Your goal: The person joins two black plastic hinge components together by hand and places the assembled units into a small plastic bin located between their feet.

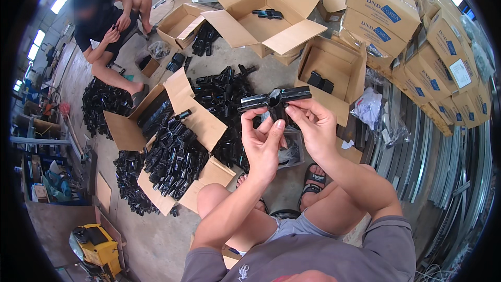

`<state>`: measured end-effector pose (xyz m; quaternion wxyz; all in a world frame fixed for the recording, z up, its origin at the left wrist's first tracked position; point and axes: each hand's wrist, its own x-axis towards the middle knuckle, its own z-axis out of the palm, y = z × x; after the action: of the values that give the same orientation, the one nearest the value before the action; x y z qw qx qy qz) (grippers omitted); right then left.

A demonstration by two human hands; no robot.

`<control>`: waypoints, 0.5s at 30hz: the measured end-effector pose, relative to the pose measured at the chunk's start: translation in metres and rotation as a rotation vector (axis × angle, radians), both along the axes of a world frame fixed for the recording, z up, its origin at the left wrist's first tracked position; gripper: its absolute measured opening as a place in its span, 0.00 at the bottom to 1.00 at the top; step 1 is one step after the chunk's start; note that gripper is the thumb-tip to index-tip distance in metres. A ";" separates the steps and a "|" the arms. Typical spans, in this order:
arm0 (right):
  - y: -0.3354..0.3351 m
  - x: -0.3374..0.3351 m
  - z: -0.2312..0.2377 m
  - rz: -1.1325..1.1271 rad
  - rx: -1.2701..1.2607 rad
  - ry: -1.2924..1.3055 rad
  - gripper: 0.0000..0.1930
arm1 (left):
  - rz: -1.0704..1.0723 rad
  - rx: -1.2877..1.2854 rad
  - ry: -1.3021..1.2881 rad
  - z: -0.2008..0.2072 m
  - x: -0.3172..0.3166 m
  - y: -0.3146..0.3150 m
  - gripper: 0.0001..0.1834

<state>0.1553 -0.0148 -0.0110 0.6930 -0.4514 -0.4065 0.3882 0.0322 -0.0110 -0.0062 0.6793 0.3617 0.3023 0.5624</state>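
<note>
Both my hands hold up a black jointed bracket (296, 94) with two arms spread wide from a middle joint. My left hand (262, 143) pinches its left arm and the middle, thumb pointing up. On the other side my right hand (317, 125) grips the right arm close to the joint, fingers curled behind it. Below and left of the bracket lies a heap of black brackets (222, 91) on the floor. An open carton (122, 130) overflows with more black parts (175, 159). Just behind my hands stands a clear plastic bin (297, 149), partly hidden by my wrists.
A large open carton (235, 21) with a few brackets in it stands ahead; a smaller one (342, 62) is at its right. Stacked cartons (383, 10) and long metal profiles (407, 146) fill the right. Far left, another person (104, 26) sits beside a black heap (102, 104).
</note>
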 end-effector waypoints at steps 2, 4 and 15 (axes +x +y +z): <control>0.001 0.000 0.000 -0.011 -0.004 -0.027 0.08 | 0.015 -0.001 0.010 0.001 0.001 0.001 0.21; 0.001 -0.001 -0.001 -0.019 0.006 -0.032 0.08 | 0.018 0.006 0.012 0.001 0.001 0.001 0.21; -0.001 -0.002 0.001 -0.002 -0.027 0.032 0.08 | 0.004 0.009 0.016 0.000 0.000 -0.001 0.22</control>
<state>0.1534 -0.0162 -0.0102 0.6935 -0.4550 -0.3896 0.4002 0.0324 -0.0120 -0.0062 0.6742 0.3684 0.3060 0.5623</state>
